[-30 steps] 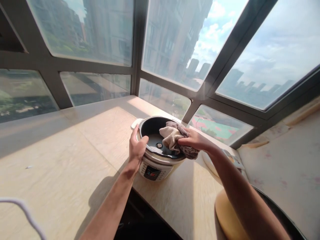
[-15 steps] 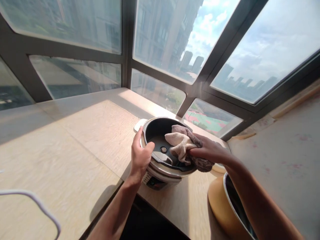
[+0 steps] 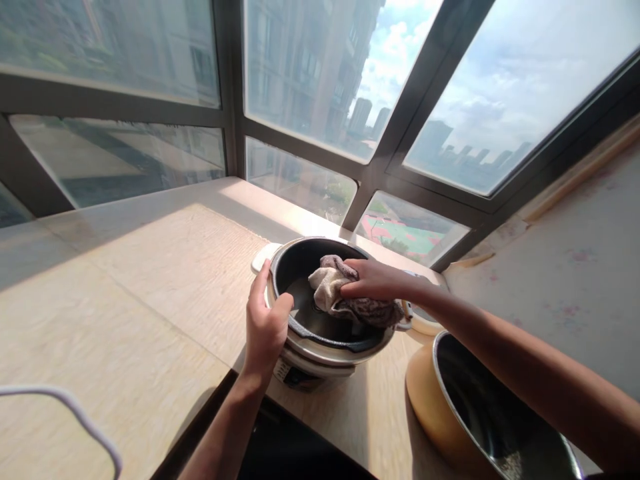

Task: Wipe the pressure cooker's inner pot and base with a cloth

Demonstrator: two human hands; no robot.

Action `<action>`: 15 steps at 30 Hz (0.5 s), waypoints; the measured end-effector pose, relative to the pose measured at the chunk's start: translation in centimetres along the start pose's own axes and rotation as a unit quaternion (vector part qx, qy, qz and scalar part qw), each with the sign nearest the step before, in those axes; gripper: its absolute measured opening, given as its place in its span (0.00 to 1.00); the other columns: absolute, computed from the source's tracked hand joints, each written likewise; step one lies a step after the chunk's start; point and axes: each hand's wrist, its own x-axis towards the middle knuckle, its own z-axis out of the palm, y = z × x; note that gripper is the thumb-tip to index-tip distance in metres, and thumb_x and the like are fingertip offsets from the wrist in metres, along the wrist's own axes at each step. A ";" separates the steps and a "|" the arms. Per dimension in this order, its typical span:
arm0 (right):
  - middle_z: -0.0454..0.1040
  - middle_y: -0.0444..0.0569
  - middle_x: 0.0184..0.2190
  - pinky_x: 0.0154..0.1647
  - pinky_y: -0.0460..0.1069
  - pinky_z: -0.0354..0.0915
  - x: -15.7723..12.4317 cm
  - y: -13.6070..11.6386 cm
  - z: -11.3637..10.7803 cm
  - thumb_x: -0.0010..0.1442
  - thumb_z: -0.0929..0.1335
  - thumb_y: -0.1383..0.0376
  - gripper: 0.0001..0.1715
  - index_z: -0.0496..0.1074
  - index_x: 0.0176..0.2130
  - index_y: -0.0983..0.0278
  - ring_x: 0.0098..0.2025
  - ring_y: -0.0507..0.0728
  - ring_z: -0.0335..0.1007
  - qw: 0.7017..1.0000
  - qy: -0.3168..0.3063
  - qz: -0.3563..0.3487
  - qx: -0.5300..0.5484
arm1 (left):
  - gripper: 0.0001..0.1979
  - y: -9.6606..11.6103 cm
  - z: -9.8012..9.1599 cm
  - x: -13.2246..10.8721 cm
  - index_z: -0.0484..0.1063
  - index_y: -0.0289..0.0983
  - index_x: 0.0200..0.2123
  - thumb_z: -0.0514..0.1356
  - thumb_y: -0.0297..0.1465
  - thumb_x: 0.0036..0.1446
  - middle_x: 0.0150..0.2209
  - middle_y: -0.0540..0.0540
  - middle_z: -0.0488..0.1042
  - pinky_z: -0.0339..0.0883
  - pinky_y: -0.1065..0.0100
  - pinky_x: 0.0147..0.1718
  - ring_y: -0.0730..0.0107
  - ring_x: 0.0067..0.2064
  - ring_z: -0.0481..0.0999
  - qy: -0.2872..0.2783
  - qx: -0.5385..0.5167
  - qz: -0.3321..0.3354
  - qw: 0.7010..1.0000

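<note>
A white electric pressure cooker (image 3: pixel 320 360) with a dark interior stands lidless on the sill, its control panel facing me. My left hand (image 3: pixel 269 320) grips the cooker's left rim near the white side handle (image 3: pixel 264 257), thumb over the edge. In my right hand (image 3: pixel 373 279) is a bunched cloth (image 3: pixel 330 285), pale and greyish-brown, held down inside the cooker's mouth. The cloth covers part of the cooker's floor, and its tail hangs over the right rim. Fingertips of the right hand are partly hidden in the folds.
A golden inner pot (image 3: pixel 435 393) with a dark inside lies at the lower right, under my right forearm. A white cord (image 3: pixel 75 407) curves at the lower left. Window frames (image 3: pixel 233 87) rise behind the pale sill (image 3: pixel 150 280), and a flowered wall (image 3: pixel 565 293) borders the right.
My right hand has moved left and deeper into the cooker with the cloth, now over the middle of its floor. My left hand keeps its hold. The view has shifted slightly right.
</note>
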 end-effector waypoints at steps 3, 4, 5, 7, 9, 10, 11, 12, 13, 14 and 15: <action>0.81 0.50 0.37 0.34 0.51 0.64 3.2 -0.2 1.2 0.53 0.73 0.53 0.17 0.77 0.40 0.60 0.37 0.63 0.76 0.998 0.041 0.009 -0.047 | 0.39 -0.2 -0.1 -0.1 0.69 0.35 0.65 0.63 0.26 0.46 0.55 0.41 0.76 0.70 0.55 0.60 0.47 0.59 0.74 -0.005 -0.006 -0.002 1.000; 0.81 0.52 0.39 0.35 0.51 0.65 4.3 -0.6 1.8 0.53 0.73 0.53 0.19 0.77 0.41 0.60 0.39 0.64 0.76 0.997 0.043 0.017 -0.054 | 0.39 -0.2 -0.1 -0.1 0.68 0.35 0.66 0.63 0.26 0.47 0.55 0.41 0.76 0.71 0.56 0.59 0.48 0.58 0.75 -0.007 -0.006 -0.004 1.000; 0.81 0.54 0.40 0.36 0.52 0.65 5.4 -1.2 2.4 0.53 0.73 0.53 0.20 0.77 0.42 0.61 0.39 0.65 0.76 0.997 0.036 0.029 -0.058 | 0.39 -0.2 -0.2 -0.1 0.68 0.35 0.66 0.63 0.26 0.47 0.55 0.41 0.76 0.71 0.57 0.58 0.49 0.58 0.75 -0.009 -0.004 -0.005 1.000; 0.81 0.57 0.41 0.35 0.53 0.66 7.1 -2.7 3.6 0.54 0.72 0.52 0.21 0.77 0.42 0.63 0.39 0.66 0.76 0.999 -0.001 0.034 -0.042 | 0.39 -0.1 -0.1 -0.1 0.67 0.35 0.66 0.62 0.27 0.48 0.57 0.41 0.76 0.71 0.58 0.58 0.50 0.59 0.75 -0.012 0.003 -0.006 1.000; 0.80 0.59 0.41 0.35 0.53 0.67 8.1 -4.3 4.7 0.57 0.70 0.52 0.21 0.77 0.41 0.66 0.38 0.66 0.77 0.999 -0.042 0.014 -0.011 | 0.37 0.0 0.0 -0.1 0.67 0.34 0.66 0.61 0.27 0.49 0.60 0.40 0.74 0.69 0.59 0.59 0.50 0.61 0.73 -0.013 0.008 -0.002 1.000; 0.80 0.59 0.41 0.35 0.52 0.67 8.3 -5.0 5.2 0.58 0.69 0.52 0.21 0.77 0.41 0.66 0.38 0.65 0.77 0.998 -0.060 -0.001 0.001 | 0.37 0.0 0.0 -0.1 0.68 0.34 0.66 0.61 0.27 0.50 0.61 0.40 0.74 0.68 0.60 0.60 0.50 0.62 0.72 -0.012 0.005 -0.002 1.000; 0.80 0.58 0.41 0.36 0.52 0.67 8.3 -5.5 5.5 0.58 0.70 0.53 0.21 0.76 0.42 0.67 0.39 0.64 0.77 0.997 -0.076 -0.021 0.009 | 0.36 0.1 0.1 -0.1 0.68 0.34 0.65 0.61 0.27 0.50 0.62 0.40 0.73 0.67 0.61 0.61 0.51 0.63 0.71 -0.013 -0.003 -0.004 1.000; 0.80 0.57 0.42 0.37 0.51 0.68 8.1 -5.8 5.8 0.58 0.70 0.54 0.21 0.76 0.43 0.68 0.39 0.63 0.76 0.994 -0.095 -0.046 0.013 | 0.36 0.1 0.1 -0.1 0.68 0.34 0.66 0.61 0.27 0.50 0.62 0.40 0.73 0.67 0.61 0.61 0.51 0.63 0.71 -0.014 -0.014 -0.010 1.000; 0.80 0.56 0.42 0.38 0.50 0.68 7.8 -5.9 5.9 0.57 0.72 0.56 0.21 0.76 0.45 0.68 0.39 0.62 0.76 0.990 -0.120 -0.077 0.012 | 0.37 0.1 0.2 -0.1 0.67 0.34 0.66 0.61 0.28 0.50 0.61 0.39 0.74 0.67 0.60 0.61 0.51 0.63 0.72 -0.016 -0.026 -0.018 0.999; 0.80 0.54 0.42 0.39 0.49 0.68 7.3 -5.9 6.0 0.55 0.73 0.59 0.20 0.76 0.46 0.67 0.39 0.60 0.75 0.982 -0.148 -0.115 0.013 | 0.37 0.0 0.2 -0.1 0.66 0.34 0.67 0.61 0.28 0.50 0.60 0.39 0.75 0.68 0.59 0.60 0.51 0.62 0.73 -0.018 -0.035 -0.026 0.999; 0.80 0.51 0.41 0.39 0.48 0.67 6.7 -5.9 5.9 0.53 0.74 0.62 0.20 0.76 0.45 0.67 0.38 0.58 0.74 0.972 -0.177 -0.154 0.015 | 0.38 -0.1 0.1 -0.1 0.66 0.35 0.67 0.62 0.29 0.50 0.58 0.39 0.76 0.69 0.59 0.59 0.51 0.60 0.74 -0.019 -0.038 -0.031 0.999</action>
